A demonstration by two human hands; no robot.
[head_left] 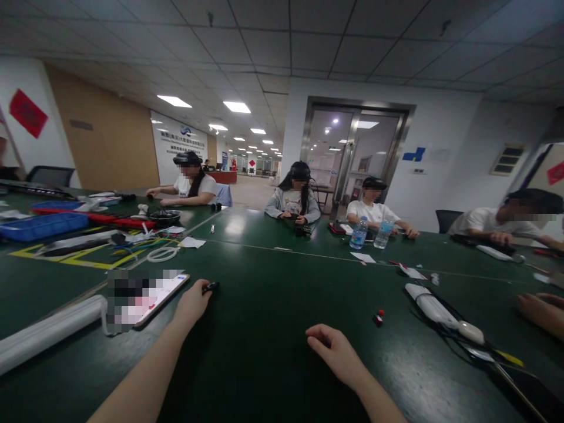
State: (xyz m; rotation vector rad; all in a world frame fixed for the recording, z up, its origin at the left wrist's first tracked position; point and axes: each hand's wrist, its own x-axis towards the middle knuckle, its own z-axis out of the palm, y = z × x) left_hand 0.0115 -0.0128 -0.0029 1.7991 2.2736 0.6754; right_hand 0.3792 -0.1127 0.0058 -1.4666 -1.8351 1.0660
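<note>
My left hand (194, 302) is closed around a small black object (211, 286), pinching it between thumb and fingers above the green table; its kind is too small to make out. Just left of that hand lies a phone (165, 298) with a lit screen, partly blurred. Lower in the view, my right hand (330, 349) rests at the table with loosely curved fingers, thumb apart from them, and nothing visible in it. To its right sits a small red and black piece (378, 318), not touched by either hand.
On the left are a white bar-shaped case (50, 335), cables (162, 254) and a blue tray (44, 226). A white power strip (432, 305) with black cord lies right. Two water bottles (359, 232) stand farther back. Several people with headsets sit around the table (264, 282).
</note>
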